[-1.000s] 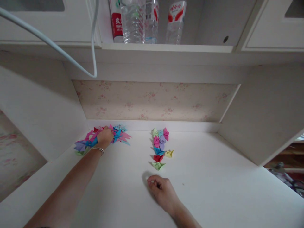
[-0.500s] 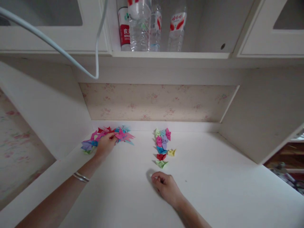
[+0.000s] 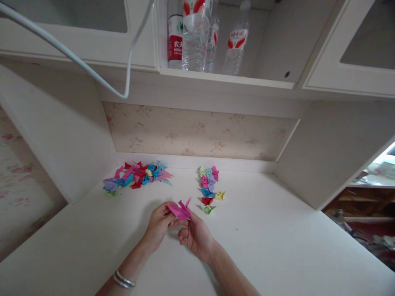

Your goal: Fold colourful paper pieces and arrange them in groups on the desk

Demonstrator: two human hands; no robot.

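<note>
A pink origami paper crane [image 3: 181,210] is between my two hands, above the white desk top. My left hand [image 3: 159,224] pinches its left wing. The fingers of my right hand [image 3: 197,238] are closed at its right lower side; the thumb seems to press on it. Beyond my hands, a column of small folded paper pieces [image 3: 207,193] in green, red, blue, purple and pink stands on the desk, with a yellow one [image 3: 220,195] at its right. To the left, a mixed heap of colourful paper cranes [image 3: 138,174] lies by the back edge.
An open shelf [image 3: 228,80] above holds clear plastic bottles [image 3: 236,49] and a red-and-white labelled container [image 3: 175,43]. A white cable [image 3: 89,70] hangs at the upper left. Side panels [image 3: 345,144] bound the desk [image 3: 262,255].
My left hand has come from the heap to the middle with the pink crane. My right hand has moved left to meet it. The view has shifted slightly.
</note>
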